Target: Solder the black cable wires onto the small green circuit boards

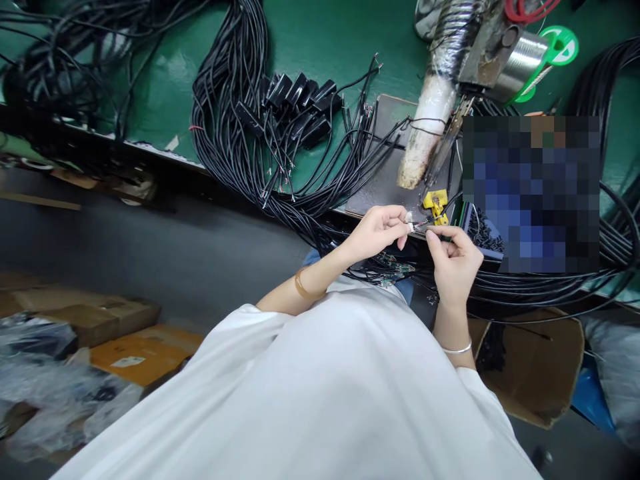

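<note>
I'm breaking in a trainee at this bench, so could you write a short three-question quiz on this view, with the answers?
1. Multiple choice: where is the silver-coloured bangle worn?
a) on the left arm
b) on the right arm
c) on both arms

2. True or false: the left hand and the right hand are close together, near the small yellow fixture.

3. Fill in the blank: the spool of shiny wire has a ____ rim.

Key: 1 b; 2 true; 3 green.
</note>
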`<state>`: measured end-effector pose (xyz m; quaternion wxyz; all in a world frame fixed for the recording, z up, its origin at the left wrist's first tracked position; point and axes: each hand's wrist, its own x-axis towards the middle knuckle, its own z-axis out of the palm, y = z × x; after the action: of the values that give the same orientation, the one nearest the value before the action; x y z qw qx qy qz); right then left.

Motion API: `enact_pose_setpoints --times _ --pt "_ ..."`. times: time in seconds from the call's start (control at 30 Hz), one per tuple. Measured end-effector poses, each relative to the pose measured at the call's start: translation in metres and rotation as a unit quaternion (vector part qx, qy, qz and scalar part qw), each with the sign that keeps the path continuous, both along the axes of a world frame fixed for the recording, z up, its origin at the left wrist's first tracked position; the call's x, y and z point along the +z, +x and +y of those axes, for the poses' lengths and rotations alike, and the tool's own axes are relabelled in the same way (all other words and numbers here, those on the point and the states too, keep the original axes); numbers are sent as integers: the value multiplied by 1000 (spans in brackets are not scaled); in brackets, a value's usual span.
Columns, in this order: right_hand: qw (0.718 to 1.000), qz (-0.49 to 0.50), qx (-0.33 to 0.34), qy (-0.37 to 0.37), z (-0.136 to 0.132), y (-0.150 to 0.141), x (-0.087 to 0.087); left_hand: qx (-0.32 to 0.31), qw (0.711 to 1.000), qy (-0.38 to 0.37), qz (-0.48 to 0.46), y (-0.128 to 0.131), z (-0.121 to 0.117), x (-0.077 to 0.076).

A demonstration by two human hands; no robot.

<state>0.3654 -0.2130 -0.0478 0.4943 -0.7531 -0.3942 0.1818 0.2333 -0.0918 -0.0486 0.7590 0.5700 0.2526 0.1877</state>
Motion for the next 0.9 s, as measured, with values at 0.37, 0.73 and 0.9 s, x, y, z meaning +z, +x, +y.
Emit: enact_pose_setpoints --times 0.37,0.73,0.9 --pt "999 -22 38 10 5 -6 -3 -16 999 -50 -3 0 0 3" --pt "995 -93 -10 38 -3 -9 -1 -18 995 -96 -9 -1 1 5" --pt "990 -126 10 61 -1 -11 2 -19 995 -95 -7 -1 1 6"
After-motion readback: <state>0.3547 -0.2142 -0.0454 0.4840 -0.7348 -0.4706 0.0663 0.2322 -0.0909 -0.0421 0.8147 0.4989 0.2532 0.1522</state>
